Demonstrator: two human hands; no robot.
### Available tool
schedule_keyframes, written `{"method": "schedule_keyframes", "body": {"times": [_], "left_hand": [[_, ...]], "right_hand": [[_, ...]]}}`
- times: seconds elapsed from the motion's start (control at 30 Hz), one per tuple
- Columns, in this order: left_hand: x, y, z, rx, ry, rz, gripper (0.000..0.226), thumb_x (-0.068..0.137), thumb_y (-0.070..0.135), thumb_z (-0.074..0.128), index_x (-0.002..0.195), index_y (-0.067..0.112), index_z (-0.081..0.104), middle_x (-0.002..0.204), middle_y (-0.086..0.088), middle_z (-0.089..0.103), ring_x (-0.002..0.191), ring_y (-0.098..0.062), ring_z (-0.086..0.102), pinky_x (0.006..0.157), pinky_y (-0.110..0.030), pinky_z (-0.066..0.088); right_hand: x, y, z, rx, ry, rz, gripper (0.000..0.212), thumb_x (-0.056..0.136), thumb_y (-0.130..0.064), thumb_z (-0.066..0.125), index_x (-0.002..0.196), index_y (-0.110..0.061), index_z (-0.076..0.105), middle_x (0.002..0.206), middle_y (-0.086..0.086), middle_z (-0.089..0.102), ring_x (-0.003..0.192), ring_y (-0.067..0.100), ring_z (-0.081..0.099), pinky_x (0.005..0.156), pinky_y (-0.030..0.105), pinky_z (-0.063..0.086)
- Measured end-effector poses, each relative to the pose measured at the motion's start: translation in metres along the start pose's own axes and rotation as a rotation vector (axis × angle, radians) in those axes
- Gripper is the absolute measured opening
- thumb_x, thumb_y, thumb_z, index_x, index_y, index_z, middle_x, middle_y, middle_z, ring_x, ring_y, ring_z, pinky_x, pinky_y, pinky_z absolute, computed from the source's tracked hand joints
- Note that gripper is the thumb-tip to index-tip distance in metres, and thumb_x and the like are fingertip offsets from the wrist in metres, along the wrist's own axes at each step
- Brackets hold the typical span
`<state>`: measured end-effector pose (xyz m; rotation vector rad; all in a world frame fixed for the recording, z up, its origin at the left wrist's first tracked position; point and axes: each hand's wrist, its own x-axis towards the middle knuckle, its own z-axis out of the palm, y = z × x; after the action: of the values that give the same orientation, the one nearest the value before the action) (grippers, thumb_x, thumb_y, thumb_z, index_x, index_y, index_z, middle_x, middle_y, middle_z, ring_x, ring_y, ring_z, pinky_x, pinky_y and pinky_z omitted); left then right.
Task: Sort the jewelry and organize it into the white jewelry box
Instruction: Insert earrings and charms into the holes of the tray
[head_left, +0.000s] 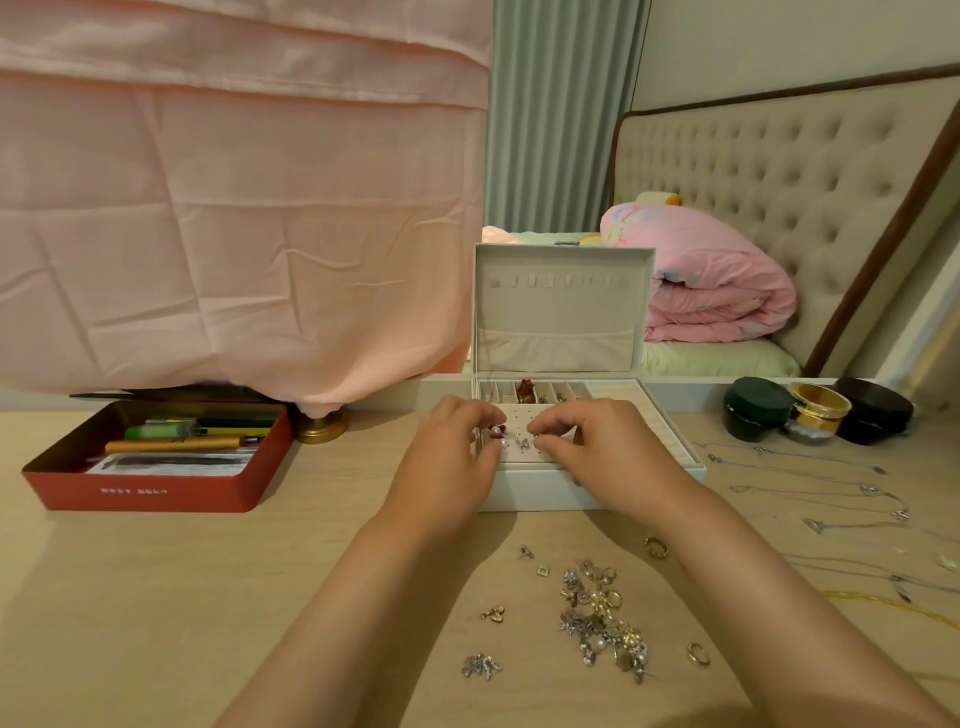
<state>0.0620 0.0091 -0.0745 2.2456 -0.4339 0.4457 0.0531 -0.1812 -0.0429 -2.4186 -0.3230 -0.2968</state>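
Note:
The white jewelry box (524, 493) stands open on the desk, its lid upright. Both hands are over its perforated earring panel (519, 428). My left hand (447, 457) has curled fingers at the panel's left edge, pinching a small earring with a pinkish bead (496, 430). My right hand (597, 452) pinches a small silver piece at the panel's front. A reddish item (525, 391) sits in a rear slot. A pile of loose earrings and rings (602, 618) lies on the desk in front of the box.
A red tin (156, 488) of pens sits at the left. Three round jars (815, 413) stand at the right, with silver necklaces (831, 493) spread below them. A pink cloth hangs behind. A bed with a pink quilt lies beyond the desk.

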Motion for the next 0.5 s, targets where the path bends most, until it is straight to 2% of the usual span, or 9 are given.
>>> {"method": "schedule_keyframes", "body": {"times": [0.13, 0.23, 0.37, 0.5], "left_hand": [[-0.003, -0.009, 0.006, -0.019, 0.007, 0.031, 0.019, 0.093, 0.024, 0.063, 0.112, 0.029, 0.065, 0.104, 0.012, 0.052, 0.104, -0.008, 0.049, 0.091, -0.029, 0.046], [-0.002, -0.012, 0.006, -0.056, 0.011, 0.032, 0.017, 0.092, 0.026, 0.064, 0.108, 0.031, 0.067, 0.103, 0.014, 0.052, 0.103, -0.009, 0.050, 0.091, -0.034, 0.049], [-0.001, -0.012, 0.007, -0.041, -0.005, 0.039, 0.016, 0.093, 0.027, 0.063, 0.108, 0.031, 0.067, 0.102, 0.014, 0.052, 0.105, -0.010, 0.050, 0.091, -0.038, 0.050], [-0.001, -0.012, 0.006, -0.001, -0.006, 0.052, 0.017, 0.094, 0.027, 0.061, 0.111, 0.028, 0.067, 0.104, 0.011, 0.052, 0.107, -0.011, 0.049, 0.093, -0.032, 0.047]], "right_hand": [[0.003, 0.001, 0.005, -0.122, -0.007, -0.062, 0.017, 0.093, -0.027, 0.070, 0.107, -0.030, 0.078, 0.105, -0.015, 0.074, 0.075, -0.006, 0.053, 0.084, 0.029, 0.051], [0.005, 0.002, 0.006, -0.188, -0.001, -0.105, 0.017, 0.094, -0.027, 0.069, 0.108, -0.030, 0.078, 0.106, -0.013, 0.073, 0.079, -0.001, 0.052, 0.083, 0.033, 0.051], [0.006, 0.004, 0.009, -0.207, 0.008, -0.129, 0.015, 0.093, -0.029, 0.069, 0.105, -0.032, 0.078, 0.102, -0.014, 0.072, 0.071, -0.007, 0.049, 0.080, 0.033, 0.051], [0.007, 0.004, 0.010, -0.238, -0.014, -0.148, 0.014, 0.093, -0.031, 0.070, 0.101, -0.036, 0.079, 0.100, -0.014, 0.069, 0.088, 0.009, 0.061, 0.080, 0.037, 0.052]]}}
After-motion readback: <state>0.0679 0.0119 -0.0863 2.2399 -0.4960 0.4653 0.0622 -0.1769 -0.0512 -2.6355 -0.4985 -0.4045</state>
